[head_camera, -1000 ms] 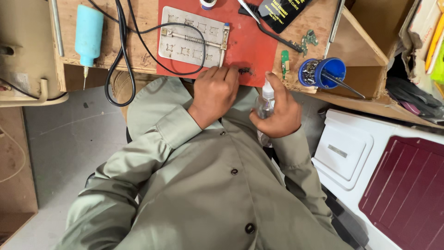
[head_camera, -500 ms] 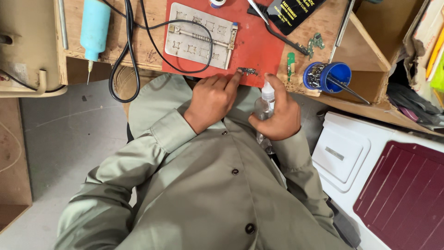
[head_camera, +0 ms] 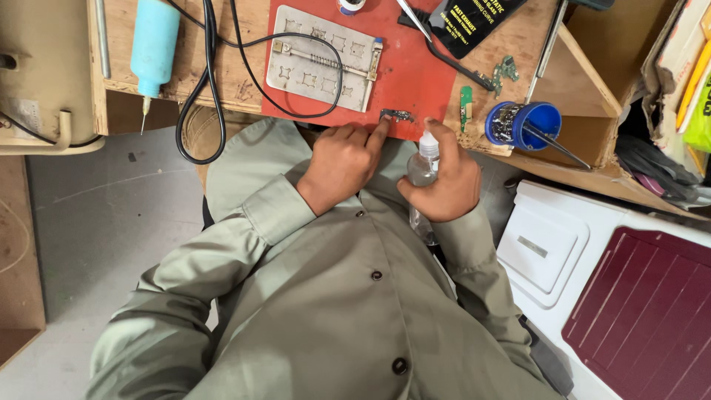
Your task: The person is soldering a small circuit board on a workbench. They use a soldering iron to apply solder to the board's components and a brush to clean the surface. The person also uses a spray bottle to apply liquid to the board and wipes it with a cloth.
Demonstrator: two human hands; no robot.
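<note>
My left hand [head_camera: 341, 167] rests at the near edge of the red work mat [head_camera: 415, 78]. Its fingers are curled and its index fingertip presses on a small dark circuit part [head_camera: 396, 115] lying on the mat. My right hand [head_camera: 448, 185] is just right of it, wrapped around a small clear spray bottle [head_camera: 424, 167]. The right index finger lies over the bottle's white spray head, beside the circuit part. Both grey-green sleeves run down toward my body.
A metal board holder [head_camera: 326, 59] with a black cable [head_camera: 207, 81] looped over it lies on the mat. A light blue squeeze bottle [head_camera: 154, 41] lies left. Right are a green strip board [head_camera: 465, 104], a blue cup of tools [head_camera: 522, 124], a white box [head_camera: 548, 244] and a maroon lid [head_camera: 652, 318].
My left index finger has stretched out onto the small circuit part. My right hand has brought the spray bottle up closer to the mat's edge. The view has shifted slightly.
</note>
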